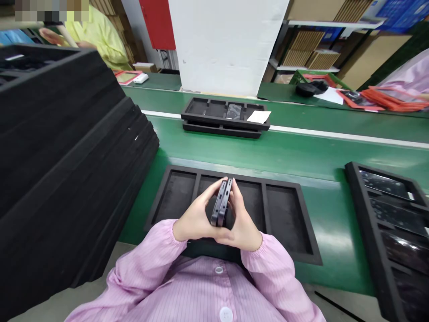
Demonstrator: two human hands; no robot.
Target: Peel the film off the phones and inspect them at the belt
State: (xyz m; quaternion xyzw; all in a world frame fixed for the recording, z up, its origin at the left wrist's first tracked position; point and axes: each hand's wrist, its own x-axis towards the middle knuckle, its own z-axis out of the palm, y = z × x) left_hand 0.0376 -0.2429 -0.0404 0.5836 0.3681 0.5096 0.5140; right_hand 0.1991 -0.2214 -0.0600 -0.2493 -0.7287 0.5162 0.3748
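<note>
Two dark smartphones stand on edge side by side, pressed face to face between my hands, their bottom ends with ports and speaker holes turned up toward me. Around the left phone (218,204) curl the fingers and thumb of my left hand (197,218). My right hand (246,226) grips the right phone (227,197) from the other side. The thumbs meet below the phones, and the fingertips touch their far ends. Beneath both hands lies a black foam tray (283,184) with several rectangular compartments, partly hidden by my hands and sleeves.
A tall stack of black foam trays (67,147) rises at left. At right, another foam tray (363,232) holds several phones. Two stacked trays (224,120) sit ahead on the green bench (301,152), with white paper (259,116) on top. Co-workers are at both sides.
</note>
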